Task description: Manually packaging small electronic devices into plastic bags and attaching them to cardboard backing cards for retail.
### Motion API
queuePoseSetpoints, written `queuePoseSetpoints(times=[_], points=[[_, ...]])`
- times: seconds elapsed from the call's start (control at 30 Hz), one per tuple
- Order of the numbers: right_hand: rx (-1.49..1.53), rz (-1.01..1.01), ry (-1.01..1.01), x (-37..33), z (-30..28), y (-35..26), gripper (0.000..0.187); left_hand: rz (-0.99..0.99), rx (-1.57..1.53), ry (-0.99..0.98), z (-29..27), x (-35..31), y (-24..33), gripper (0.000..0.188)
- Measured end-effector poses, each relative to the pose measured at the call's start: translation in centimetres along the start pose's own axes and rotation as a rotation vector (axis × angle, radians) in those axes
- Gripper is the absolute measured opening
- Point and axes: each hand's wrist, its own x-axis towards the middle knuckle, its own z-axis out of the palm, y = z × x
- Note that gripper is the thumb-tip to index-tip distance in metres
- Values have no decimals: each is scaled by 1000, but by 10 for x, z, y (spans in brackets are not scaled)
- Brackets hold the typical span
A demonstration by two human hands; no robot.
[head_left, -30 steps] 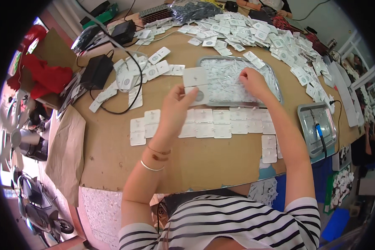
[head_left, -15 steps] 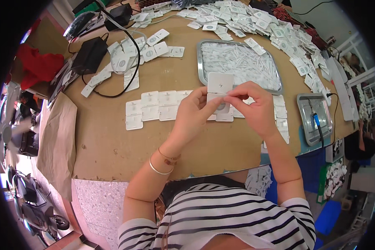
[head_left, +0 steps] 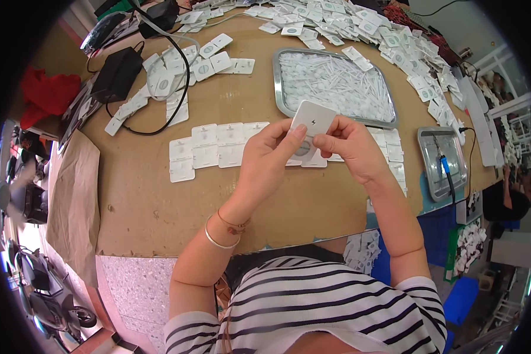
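In front of my chest I hold a white two-part plastic card [head_left: 315, 121], tilted to the right. A small dark mark shows on its upper half, and a grey round patch on its lower half. My left hand [head_left: 271, 154] pinches the card's left side, thumb on the front face, other fingers behind. My right hand [head_left: 355, 147] closes at its right edge, thumb beside the joint and fingers curled partly out of sight behind it. Below and behind the hands, a row of similar white cards [head_left: 205, 145] lies on the brown table [head_left: 265, 212], partly covered by my hands.
A metal tray [head_left: 277, 88] full of small white strips stands beyond my hands. To the right, a smaller metal tray [head_left: 425, 171] holds a blue-handled soldering iron [head_left: 445, 165]. White cards [head_left: 389, 41] heap at the far right. A black power adapter [head_left: 117, 74] and cables lie at left.
The card has turned from nearly upright to leaning right, its upper half now tilted. My left thumb has moved up its face; my right thumb and fingers have shifted from their pinch at the joint.
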Motion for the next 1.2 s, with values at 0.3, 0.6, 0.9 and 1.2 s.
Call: queuePoseSetpoints(times=[0.3, 0.6, 0.9, 1.2], points=[[-192, -166, 63, 12, 1, 7, 16, 76, 297, 45, -5, 3, -9, 24], [-1111, -299, 413, 158, -72, 11, 21, 85, 134, 229, -24, 17, -4, 30], [-848, -266, 388, 154, -69, 3, 19, -72, 94, 195, -19, 17, 6, 31], [-221, -290, 45, 32, -10, -30, 25, -260, -294, 6, -13, 11, 0, 54]])
